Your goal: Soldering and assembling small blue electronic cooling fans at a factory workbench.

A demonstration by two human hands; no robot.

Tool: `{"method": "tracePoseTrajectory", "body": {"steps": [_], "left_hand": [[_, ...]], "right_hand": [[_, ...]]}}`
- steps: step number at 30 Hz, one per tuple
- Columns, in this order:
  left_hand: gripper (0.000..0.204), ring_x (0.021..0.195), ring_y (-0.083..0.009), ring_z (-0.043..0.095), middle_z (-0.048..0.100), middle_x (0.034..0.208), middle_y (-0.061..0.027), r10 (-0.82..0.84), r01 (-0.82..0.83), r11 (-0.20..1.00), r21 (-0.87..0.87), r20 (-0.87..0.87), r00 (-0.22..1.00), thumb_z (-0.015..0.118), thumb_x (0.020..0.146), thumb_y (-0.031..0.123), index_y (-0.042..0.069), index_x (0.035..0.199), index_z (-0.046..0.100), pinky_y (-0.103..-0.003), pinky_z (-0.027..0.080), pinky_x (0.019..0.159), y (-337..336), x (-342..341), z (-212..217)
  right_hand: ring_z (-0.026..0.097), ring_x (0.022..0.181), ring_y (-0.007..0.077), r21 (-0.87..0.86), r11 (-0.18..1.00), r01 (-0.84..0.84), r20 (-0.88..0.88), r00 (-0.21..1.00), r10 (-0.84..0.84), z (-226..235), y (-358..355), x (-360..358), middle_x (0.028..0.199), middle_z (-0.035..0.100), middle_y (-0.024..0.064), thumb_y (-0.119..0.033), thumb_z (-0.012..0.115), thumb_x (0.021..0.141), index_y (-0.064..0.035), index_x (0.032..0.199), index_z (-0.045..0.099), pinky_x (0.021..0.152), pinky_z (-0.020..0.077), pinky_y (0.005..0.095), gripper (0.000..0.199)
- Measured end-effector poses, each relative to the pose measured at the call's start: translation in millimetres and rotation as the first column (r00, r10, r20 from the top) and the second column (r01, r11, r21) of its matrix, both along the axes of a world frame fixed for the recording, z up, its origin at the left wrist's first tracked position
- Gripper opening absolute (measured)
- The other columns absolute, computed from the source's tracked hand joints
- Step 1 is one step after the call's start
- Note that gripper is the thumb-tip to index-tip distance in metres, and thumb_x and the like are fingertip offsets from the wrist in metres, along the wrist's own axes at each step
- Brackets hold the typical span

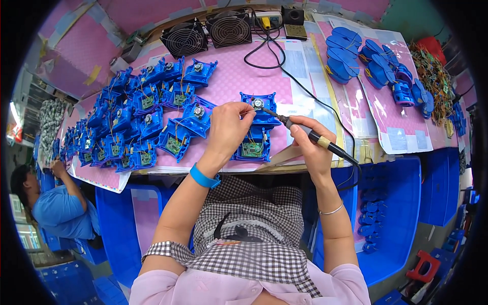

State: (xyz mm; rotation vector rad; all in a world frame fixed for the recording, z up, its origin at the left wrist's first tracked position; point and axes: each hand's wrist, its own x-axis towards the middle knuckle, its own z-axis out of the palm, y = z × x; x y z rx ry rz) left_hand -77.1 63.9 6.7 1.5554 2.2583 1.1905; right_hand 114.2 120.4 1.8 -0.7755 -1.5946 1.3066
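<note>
Hands: left [227, 123] steadies blue housing [256, 127], right [311, 144] (gripping soldering iron [310, 134]) beside.

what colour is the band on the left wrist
Bright blue wristband, just below the left hand; clearest in the head view.

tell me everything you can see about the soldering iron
The soldering iron is a slim black pen-shaped tool with a pale band on its grip and a dark metal tip. The right hand holds it slanted, tip up-left at the blue plastic housing that the left hand steadies. Its black cord trails off right.
</note>
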Motion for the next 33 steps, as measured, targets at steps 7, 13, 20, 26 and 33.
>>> {"method": "tracePoseTrajectory", "body": {"steps": [7,13,20,26,33], "left_hand": [[0.015,0.069,-0.0228,0.068,0.07,0.076,-0.0138,-0.006,0.006,1.0,-0.01,0.02,1.0,0.071,0.077,0.013,0.0,0.086,0.073,-0.032,0.051,0.065,2,-1,-1],[0.014,0.072,-0.0328,0.067,0.068,0.077,-0.017,-0.037,0.035,0.998,0.057,0.028,0.999,0.067,0.075,0.013,0.002,0.082,0.072,-0.041,0.053,0.066,0,-3,-5],[0.018,0.081,-0.0317,0.064,0.066,0.085,-0.0166,0.09,-0.067,0.964,0.256,-0.079,0.993,0.07,0.076,0.014,-0.001,0.087,0.069,-0.04,0.05,0.072,-16,-8,16],[0.024,0.065,-0.0279,0.065,0.066,0.073,-0.0135,0.086,-0.085,0.993,0.081,-0.01,0.996,0.073,0.079,0.022,0.001,0.088,0.069,-0.038,0.05,0.059,-49,-2,43],[0.027,0.065,-0.0359,0.066,0.065,0.07,-0.0216,-0.212,0.098,0.947,-0.306,-0.368,0.905,0.065,0.078,0.025,0.0,0.069,0.066,-0.046,0.053,0.057,3,42,5]], "right_hand": [[0.055,0.059,0.0047,-0.024,0.998,0.065,-0.034,0.997,-0.066,-1,2,9,0.074,0.065,0.0017,-0.005,0.068,0.085,0.0007,0.103,0.07,0.053,0.0407,0.0184,0.02],[0.054,0.059,0.008,-0.026,0.985,0.173,-0.066,0.983,-0.174,6,-2,14,0.071,0.06,0.005,-0.008,0.063,0.088,0.0045,0.105,0.067,0.055,0.0402,0.0217,0.022],[0.038,0.047,0.004,0.065,0.985,0.157,-0.098,0.984,-0.15,2,-3,26,0.06,0.046,-0.0029,-0.015,0.054,0.099,-0.0004,0.108,0.062,0.042,0.0271,0.0198,0.019],[0.055,0.058,0.0079,0.442,0.887,-0.132,0.221,0.975,0.035,-1,-4,10,0.08,0.069,0.0126,-0.011,0.061,0.093,-0.0021,0.093,0.057,0.052,0.0411,0.0224,0.01],[0.068,0.097,0.0289,0.269,0.958,0.095,-0.029,0.995,-0.091,13,-2,2,0.103,0.067,0.0252,-0.007,0.058,0.092,-0.0004,0.085,0.049,0.08,0.0539,0.033,0.013]]}}
